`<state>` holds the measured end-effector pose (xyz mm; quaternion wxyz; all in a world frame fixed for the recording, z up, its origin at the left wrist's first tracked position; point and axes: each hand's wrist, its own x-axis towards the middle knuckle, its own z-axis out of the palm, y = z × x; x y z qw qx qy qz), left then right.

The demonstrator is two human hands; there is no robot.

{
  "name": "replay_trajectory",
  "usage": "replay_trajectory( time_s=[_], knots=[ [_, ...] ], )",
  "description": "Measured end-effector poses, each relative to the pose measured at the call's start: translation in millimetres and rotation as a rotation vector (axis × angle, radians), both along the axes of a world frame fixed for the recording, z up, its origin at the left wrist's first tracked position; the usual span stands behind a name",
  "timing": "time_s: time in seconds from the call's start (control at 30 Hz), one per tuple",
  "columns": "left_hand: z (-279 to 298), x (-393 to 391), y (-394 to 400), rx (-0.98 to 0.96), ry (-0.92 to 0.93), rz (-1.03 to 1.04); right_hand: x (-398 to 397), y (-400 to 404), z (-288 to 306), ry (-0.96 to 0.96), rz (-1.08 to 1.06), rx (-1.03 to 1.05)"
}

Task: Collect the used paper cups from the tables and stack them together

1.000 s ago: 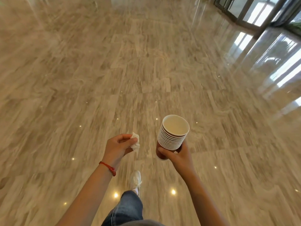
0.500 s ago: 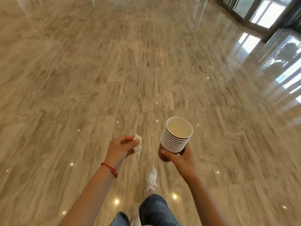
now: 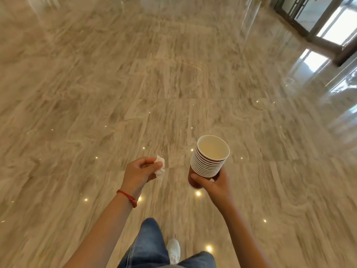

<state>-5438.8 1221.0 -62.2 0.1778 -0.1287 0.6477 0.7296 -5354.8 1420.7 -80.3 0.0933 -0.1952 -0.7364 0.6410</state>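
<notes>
Her right hand [image 3: 214, 183] gripped the cup stack [image 3: 209, 156]; left of it, left-hand fingers [image 3: 148, 167] pinched a tissue [image 3: 160, 167].

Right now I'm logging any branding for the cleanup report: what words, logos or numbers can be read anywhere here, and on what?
None can be read.
Stack of paper cups in the right hand: white rims, reddish-brown wall, no print visible.
Crumpled tissue in the left hand: blank.
Marble floor and glass doors: no signs visible.
</notes>
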Motion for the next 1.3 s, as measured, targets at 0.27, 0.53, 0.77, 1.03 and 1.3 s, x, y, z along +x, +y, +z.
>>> replay_trajectory(
  time_s=[0.27,0.53,0.77,1.03,1.3],
  knots=[
    [-20.7,-186.5,48.6,0.0,-0.014,0.007,-189.4,45.1,-20.1,-0.02,0.012,0.003],
    [-10.5,-401.4,94.4,-0.012,-0.006,-0.029,-397.7,94.5,-11.9,-0.039,-0.039,-0.003],
    [-9.4,-550.3,151.6,-0.018,-0.015,-0.061,-536.0,144.5,-13.6,-0.031,-0.052,-0.035],
    [-24.2,-736.4,247.2,-0.042,-0.004,-0.063,-728.8,241.5,-27.1,-0.007,-0.028,-0.011],
    [-8.7,-912.5,325.5,-0.056,0.016,-0.006,-908.1,325.8,-7.5,-0.006,0.003,-0.006]
  ],
)
